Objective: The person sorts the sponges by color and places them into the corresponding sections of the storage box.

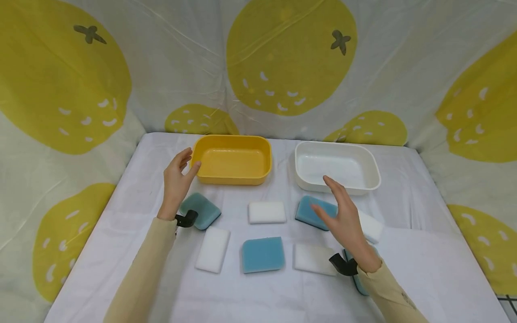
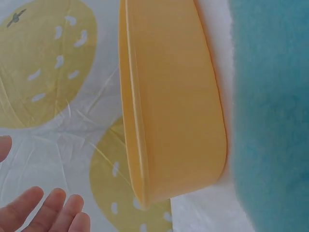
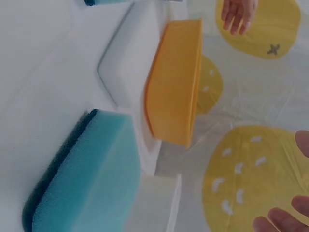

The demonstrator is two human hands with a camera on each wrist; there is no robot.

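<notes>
My left hand hovers by the left end of a yellow plastic container, thumb and fingers spread and holding nothing. Beneath its wrist lies a blue-green sponge, which fills the right side of the left wrist view. My right hand, also spread and holding nothing, is over the table in front of a white plastic container. Close to its thumb lies a blue sponge with a dark scouring layer. A white sponge block is partly hidden behind that hand.
Between the arms lie white blocks and a blue sponge. Another blue sponge is mostly covered by the right wrist. A fruit-patterned cloth hangs behind the white-covered table.
</notes>
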